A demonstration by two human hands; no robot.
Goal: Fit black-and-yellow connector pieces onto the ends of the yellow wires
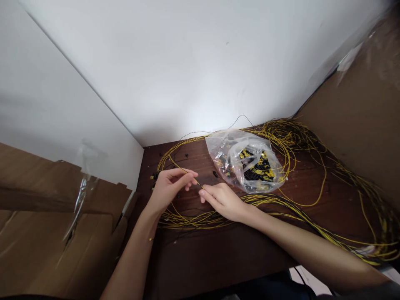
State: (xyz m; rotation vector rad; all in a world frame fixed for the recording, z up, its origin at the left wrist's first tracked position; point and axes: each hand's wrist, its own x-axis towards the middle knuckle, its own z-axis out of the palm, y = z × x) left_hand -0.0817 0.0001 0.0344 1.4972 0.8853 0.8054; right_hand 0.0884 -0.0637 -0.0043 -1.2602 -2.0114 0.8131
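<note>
Yellow wire spans left grip to right grip.

Forearms angled inward; left fingers, right fingers pinched, close together.

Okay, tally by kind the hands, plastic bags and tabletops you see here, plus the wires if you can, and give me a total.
Bare hands: 2 (left hand, right hand)
Clear plastic bag of small black and yellow parts: 1
Dark brown tabletop: 1
Total: 4, leaving out the thin yellow and black wires, too tangled to count
</note>
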